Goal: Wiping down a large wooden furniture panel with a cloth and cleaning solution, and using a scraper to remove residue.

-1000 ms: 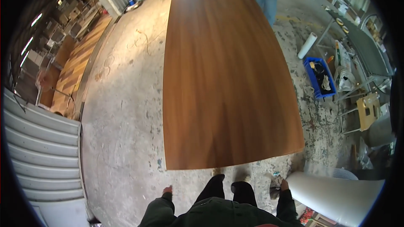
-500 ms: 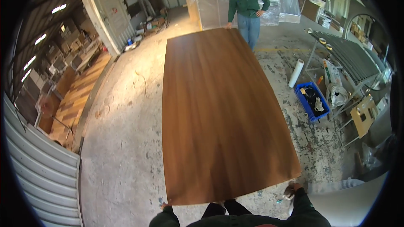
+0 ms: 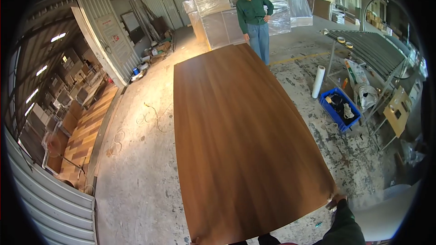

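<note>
One near corner looks taken: right hand (image 3: 337,199) curled on the brown panel (image 3: 236,145), which stretches toward a co-worker (image 3: 253,11). Left hand (image 3: 194,242), barely visible at the other corner, I can't judge.

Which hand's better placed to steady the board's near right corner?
Right, probably: the right hand is at that corner of the board; the left hand is at the near left corner.

No legible text: tiny red markings (image 3: 116,38) on a pale door (image 3: 107,26).
</note>
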Demonstrator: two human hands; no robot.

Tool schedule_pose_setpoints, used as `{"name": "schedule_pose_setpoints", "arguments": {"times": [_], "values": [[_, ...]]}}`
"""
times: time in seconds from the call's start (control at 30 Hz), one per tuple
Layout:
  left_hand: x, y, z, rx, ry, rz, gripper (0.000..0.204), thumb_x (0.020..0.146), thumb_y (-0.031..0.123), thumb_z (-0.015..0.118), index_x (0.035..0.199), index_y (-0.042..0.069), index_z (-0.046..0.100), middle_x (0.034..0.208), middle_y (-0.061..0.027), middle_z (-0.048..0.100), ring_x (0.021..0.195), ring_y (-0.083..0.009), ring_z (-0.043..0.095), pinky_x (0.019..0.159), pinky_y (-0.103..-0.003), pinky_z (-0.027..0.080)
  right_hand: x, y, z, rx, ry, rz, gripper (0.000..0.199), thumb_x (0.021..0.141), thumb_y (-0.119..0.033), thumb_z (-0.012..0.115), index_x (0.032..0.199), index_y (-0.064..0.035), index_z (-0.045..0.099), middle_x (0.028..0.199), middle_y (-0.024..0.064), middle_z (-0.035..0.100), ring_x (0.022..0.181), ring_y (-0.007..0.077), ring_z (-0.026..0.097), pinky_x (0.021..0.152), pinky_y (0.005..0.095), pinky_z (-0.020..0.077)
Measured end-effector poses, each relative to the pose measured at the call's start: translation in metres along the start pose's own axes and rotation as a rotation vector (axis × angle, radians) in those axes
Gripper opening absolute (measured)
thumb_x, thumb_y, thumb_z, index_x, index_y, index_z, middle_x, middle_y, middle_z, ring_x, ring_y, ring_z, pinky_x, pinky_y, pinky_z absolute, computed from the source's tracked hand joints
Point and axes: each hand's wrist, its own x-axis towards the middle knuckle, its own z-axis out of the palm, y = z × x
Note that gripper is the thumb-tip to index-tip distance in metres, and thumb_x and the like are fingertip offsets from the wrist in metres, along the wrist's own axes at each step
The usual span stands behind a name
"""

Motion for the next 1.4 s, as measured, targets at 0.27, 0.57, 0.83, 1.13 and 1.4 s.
{"name": "schedule_pose_setpoints", "arguments": {"times": [0.27,0.57,0.83,1.13,1.4], "values": [[0.009,0.014,0.001,-0.098,-0.141,-0.053,0.083,0.054,0.07,0.063,0.088,-0.006,0.059,0.082,-0.019,0.063,0.082,-0.0333,0.061,0.073,-0.041,0.049,0.061,0.013,-0.015,0.089,0.295,0.356,0.039,0.079,-0.039,0.047,0.098,-0.0072,0.062,0.09,0.0173,0.063,0.085,0.0327,0.061,0.074,0.0423,0.0482],[-0.016,0.038,-0.02,0.051,-0.147,-0.034,0.081,0.063,0.068,0.055,0.101,-0.003,0.051,0.098,-0.0264,0.057,0.095,-0.0387,0.055,0.084,-0.043,0.043,0.073,-0.005,0.0,0.202,0.307,0.415,0.044,0.074,-0.035,0.057,0.105,-0.0037,0.057,0.099,0.0212,0.059,0.094,0.0359,0.057,0.081,0.0431,0.0456],[-0.013,0.039,-0.027,0.043,-0.269,-0.006,0.084,0.062,0.068,0.055,0.108,-0.001,0.049,0.104,-0.024,0.056,0.101,-0.0371,0.053,0.087,-0.042,0.041,0.056,-0.024,-0.005,0.193,0.384,0.384,0.037,0.073,-0.026,0.06,0.103,-0.005,0.057,0.101,0.0204,0.056,0.096,0.0362,0.053,0.081,0.0436,0.0446],[-0.007,0.03,-0.028,-0.022,-0.227,0.023,0.077,0.061,0.065,0.06,0.111,0.007,0.053,0.102,-0.0231,0.053,0.105,-0.0384,0.049,0.089,-0.041,0.04,0.048,-0.027,-0.015,0.274,0.358,0.461,0.039,0.076,-0.023,0.049,0.112,-0.0064,0.053,0.109,0.02,0.053,0.099,0.0348,0.053,0.083,0.0431,0.0435],[0.013,0.04,-0.048,0.007,-0.504,0.331,0.063,0.065,0.058,0.063,0.096,0.004,0.063,0.093,-0.0132,0.064,0.092,-0.0267,0.059,0.081,-0.036,0.045,0.037,-0.04,-0.031,0.322,0.311,0.547,0.046,0.074,-0.023,0.045,0.118,-0.0132,0.051,0.113,0.0153,0.054,0.102,0.0337,0.052,0.084,0.0447,0.0427]]}}
